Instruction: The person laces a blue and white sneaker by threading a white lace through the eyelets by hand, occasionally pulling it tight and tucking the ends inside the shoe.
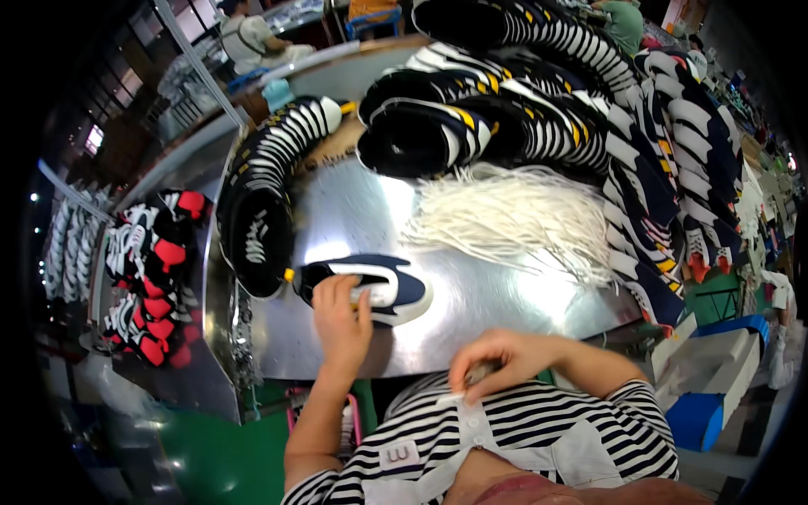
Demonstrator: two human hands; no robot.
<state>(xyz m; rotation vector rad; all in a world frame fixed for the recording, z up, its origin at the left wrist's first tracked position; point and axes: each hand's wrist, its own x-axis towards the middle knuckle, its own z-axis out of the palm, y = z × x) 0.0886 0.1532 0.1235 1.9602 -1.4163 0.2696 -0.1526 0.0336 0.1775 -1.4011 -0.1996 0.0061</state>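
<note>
- Left hand (341, 324) is down on the navy-and-white shoe upper (370, 286), fingers curled over its near edge and pressing it flat onto the shiny metal tabletop (505, 295).
- That shoe upper lies in the near-left part of the tabletop, straight ahead of the person's chest, with its long side running left to right.
- Right hand (497, 362) is pulled back against the striped black-and-white shirt (539, 429), fingers pinched together on something small and pale at the collar; too small to say what it is.
- So the two hands are well apart: one out on the work, one close in at the body.
- Just beyond the shoe upper, toward the right, sprawls a loose bundle of white laces (505, 215), spread like a fan over the metal.
- Behind the laces, a big heap of black, white and yellow striped shoe uppers (505, 109) fills the far side and runs down the right edge.
- To the left, a curved stack of black-and-white uppers (261, 194) stands just beside the held piece.
- Further left, off the tabletop, a pile of red, black and white uppers (156, 278).
- Other people sit in the background at the top.
</note>
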